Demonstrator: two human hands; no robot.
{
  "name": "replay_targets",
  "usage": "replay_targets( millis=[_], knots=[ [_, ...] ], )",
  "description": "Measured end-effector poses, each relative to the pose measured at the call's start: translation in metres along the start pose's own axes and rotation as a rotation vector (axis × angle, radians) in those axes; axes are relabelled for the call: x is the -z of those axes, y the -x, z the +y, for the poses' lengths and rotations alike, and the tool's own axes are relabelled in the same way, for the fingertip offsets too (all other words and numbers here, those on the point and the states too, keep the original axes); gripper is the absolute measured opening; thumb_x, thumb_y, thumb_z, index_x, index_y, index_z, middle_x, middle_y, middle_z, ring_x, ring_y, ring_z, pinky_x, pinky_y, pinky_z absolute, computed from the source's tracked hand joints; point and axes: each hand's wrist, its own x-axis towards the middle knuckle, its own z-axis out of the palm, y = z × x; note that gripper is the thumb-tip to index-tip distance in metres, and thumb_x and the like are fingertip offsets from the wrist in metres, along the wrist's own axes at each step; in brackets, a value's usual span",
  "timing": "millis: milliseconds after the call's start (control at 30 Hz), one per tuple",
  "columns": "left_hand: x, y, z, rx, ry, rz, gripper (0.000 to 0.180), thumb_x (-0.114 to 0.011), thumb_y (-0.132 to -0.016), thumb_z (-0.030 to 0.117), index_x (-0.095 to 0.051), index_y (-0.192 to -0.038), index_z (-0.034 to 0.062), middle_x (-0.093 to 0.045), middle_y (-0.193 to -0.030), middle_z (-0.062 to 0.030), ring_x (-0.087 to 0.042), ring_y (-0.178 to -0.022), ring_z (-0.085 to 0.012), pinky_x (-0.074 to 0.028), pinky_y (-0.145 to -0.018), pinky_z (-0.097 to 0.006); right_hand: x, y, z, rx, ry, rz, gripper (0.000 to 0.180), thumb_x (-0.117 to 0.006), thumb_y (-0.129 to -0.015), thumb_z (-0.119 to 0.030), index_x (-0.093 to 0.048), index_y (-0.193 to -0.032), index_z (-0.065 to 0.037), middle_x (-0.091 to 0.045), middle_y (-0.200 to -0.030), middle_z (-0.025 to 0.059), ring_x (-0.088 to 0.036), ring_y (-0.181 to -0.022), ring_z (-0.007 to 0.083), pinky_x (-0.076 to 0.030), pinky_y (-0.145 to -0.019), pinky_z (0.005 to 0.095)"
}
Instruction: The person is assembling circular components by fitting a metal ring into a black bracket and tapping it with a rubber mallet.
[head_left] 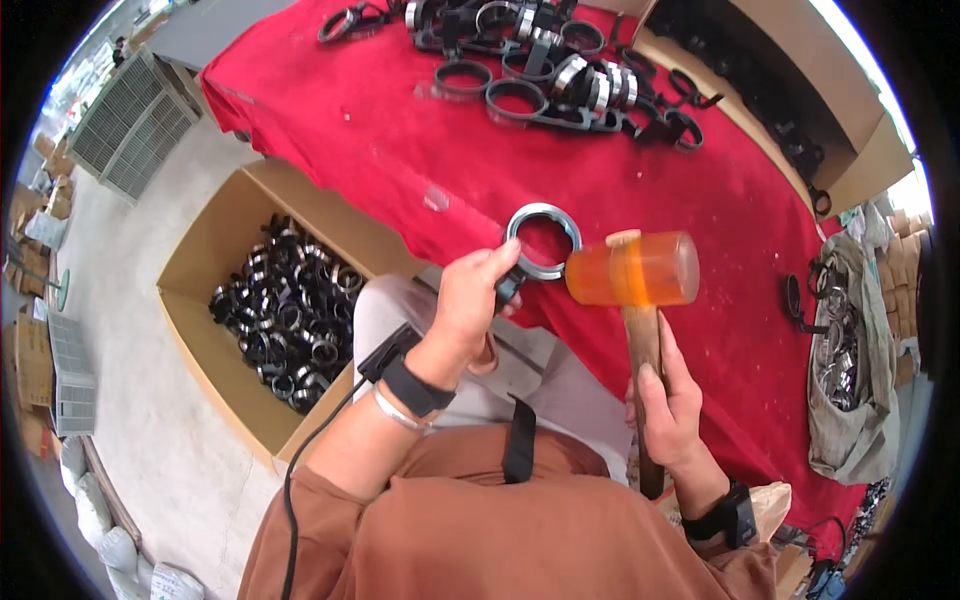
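My left hand (pixel 468 295) is closed on the black stem of a ring-shaped part (pixel 512 222). The part's round end has a silvery metal band and stands over the near edge of the red cloth. My right hand (pixel 668 410) grips the wooden handle of a mallet (pixel 640 270) with a translucent orange head. The mallet's head lies just right of the ring, its left face touching or nearly touching the ring's lower right side. Part of the stem is hidden behind my left fingers.
A red-covered table (pixel 400 150) carries a heap of black and silver ring parts (pixel 540 75) at its far side. A cardboard box (pixel 215 370) full of similar parts sits on the floor at left. Another carton (pixel 740 130) and a grey sack (pixel 865 430) holding parts stand at right.
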Motion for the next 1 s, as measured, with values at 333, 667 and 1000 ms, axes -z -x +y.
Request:
replay_targets(
  millis=[333,667,1000],
  knots=[
    [0.197,0.028,0.051,-0.183,-0.392,0.427,0.027,-0.058,-0.086,0.030,-0.062,-0.076,0.0053,-0.054,-0.061,0.0010,-0.050,-0.051,-0.0069,-0.038,-0.046,-0.020,0.047,-0.011,0.017,0.045,-0.212,0.331,0.054,-0.039,-0.090,-0.013,-0.020,-0.141,-0.006,-0.049,-0.066,0.0024,-0.044,-0.050,0.0070,-0.041,-0.043,0.0208],
    [0.103,-0.093,0.131,-1.188,-1.465,0.478,0.025,-0.063,-0.076,0.018,-0.060,-0.096,0.0029,-0.059,-0.096,-0.0154,-0.055,-0.092,-0.0315,-0.045,-0.081,-0.038,0.054,-0.031,0.025,-0.077,-0.348,0.268,0.053,-0.039,-0.092,-0.019,-0.020,-0.140,-0.007,-0.048,-0.062,0.0043,-0.046,-0.046,0.0100,-0.042,-0.041,0.0236],
    [-0.009,-0.265,0.191,-0.707,-1.266,0.383,0.047,-0.056,-0.081,0.045,-0.058,-0.105,0.0046,-0.065,-0.089,-0.0180,-0.065,-0.079,-0.0253,-0.051,-0.070,-0.037,0.048,-0.031,0.018,-0.117,-0.328,0.254,0.054,-0.040,-0.091,-0.019,-0.021,-0.140,-0.005,-0.047,-0.060,0.0038,-0.045,-0.045,0.0104,-0.041,-0.039,0.0242]
  ],
)
